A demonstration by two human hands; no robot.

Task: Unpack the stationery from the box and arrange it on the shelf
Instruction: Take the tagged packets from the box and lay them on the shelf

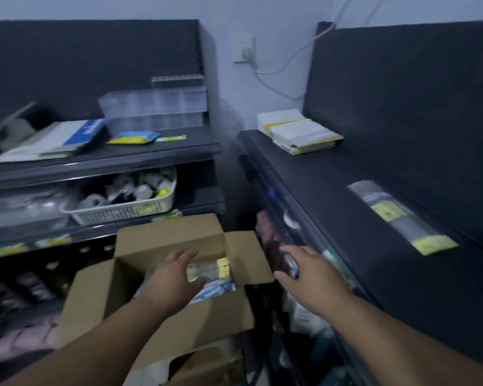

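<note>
Packets (210,270) of stationery lie in the open cardboard box (162,240), toward its far right corner, below the raised right flap; clear wrapping with yellow labels, too blurred to read; pale blue wrapped items (219,291) lie just beside them, toward the near wall.

Handling, as a judgement: light, slim, somewhat flexible film packs; the slick wrapping is likely to slide between fingers or against its neighbours; nothing looks fragile, though a bundle could fan out if pinched at one end. The best hold is probably across the short width near the middle, thumb on one long edge and fingers on the other, so the stack comes up level.

Left hand (176,277) hovers in the box mouth; grip wide, fingers spread, holding nothing; the packets sit just beyond it to the right, in the span between thumb and forefinger; whether skin touches wrapping cannot be told through the blur. Right hand (311,274) is outside the box, beside the right flap and near the edge of the dark shelf (346,207); grip wide and empty; apart from the packets. One clear packet (399,215) with yellow labels lies flat on that shelf.
</note>
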